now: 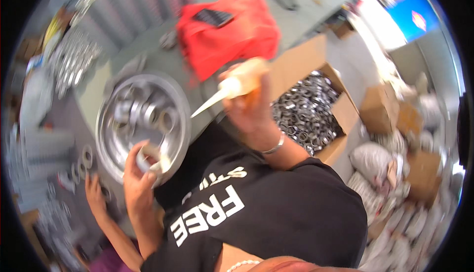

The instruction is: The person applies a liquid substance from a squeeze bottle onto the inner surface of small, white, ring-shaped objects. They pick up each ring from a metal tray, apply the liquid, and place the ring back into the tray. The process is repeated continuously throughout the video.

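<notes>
My left hand (139, 178) is closed round a pale-lined metal ring (152, 159), held over the near edge of a round steel basin (186, 136). Inside the basin lie several shiny metal rings (144, 112). Higher up and to the right, my right hand (254, 116) grips a squeeze bottle (249, 74) with orange contents. Its long white tapered nozzle (213, 99) points down and left toward the basin's right rim, apart from the ring. Motion blurs the bottle and the right hand.
A cardboard box (298, 64) full of metal rings (308, 109) stands right. A red cloth bundle (232, 30) with a black phone (213, 18) lies on the table (316, 5). At the left, a co-worker's hand (95, 195) is near rings (84, 161). Bags (371, 159) and cartons fill the right.
</notes>
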### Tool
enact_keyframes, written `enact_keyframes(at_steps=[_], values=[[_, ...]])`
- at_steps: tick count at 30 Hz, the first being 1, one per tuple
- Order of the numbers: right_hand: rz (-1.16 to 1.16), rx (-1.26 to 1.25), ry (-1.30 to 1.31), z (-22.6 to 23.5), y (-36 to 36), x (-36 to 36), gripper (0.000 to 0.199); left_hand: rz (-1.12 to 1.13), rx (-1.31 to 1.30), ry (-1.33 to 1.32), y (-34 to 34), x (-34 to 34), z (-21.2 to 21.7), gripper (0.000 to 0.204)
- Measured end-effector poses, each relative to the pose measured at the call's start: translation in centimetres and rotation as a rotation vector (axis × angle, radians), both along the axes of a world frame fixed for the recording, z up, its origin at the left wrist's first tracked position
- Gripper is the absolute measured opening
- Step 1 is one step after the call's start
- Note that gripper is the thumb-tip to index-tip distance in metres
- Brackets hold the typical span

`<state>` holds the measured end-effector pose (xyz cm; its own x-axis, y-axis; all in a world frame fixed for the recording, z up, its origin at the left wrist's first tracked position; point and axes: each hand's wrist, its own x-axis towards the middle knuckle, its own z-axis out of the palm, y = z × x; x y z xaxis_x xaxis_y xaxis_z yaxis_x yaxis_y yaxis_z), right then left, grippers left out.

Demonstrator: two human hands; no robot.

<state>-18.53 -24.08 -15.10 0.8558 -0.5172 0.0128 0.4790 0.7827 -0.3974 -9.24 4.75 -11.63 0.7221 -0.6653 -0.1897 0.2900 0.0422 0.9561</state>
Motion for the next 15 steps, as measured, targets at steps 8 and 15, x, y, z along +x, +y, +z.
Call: enact_keyframes(at_steps=[8,15], values=[[-0.185,-1.105,-0.413,2.9,2.7,-2.2,0.083,-0.099,-0.330,0.754,0.0,-3.9,-1.1,0.084],[-0.058,-1.495,-0.673,3.9,4.8,-1.0,0.084,-0.113,-0.261,0.816,0.3,-4.4,-0.8,0.081]])
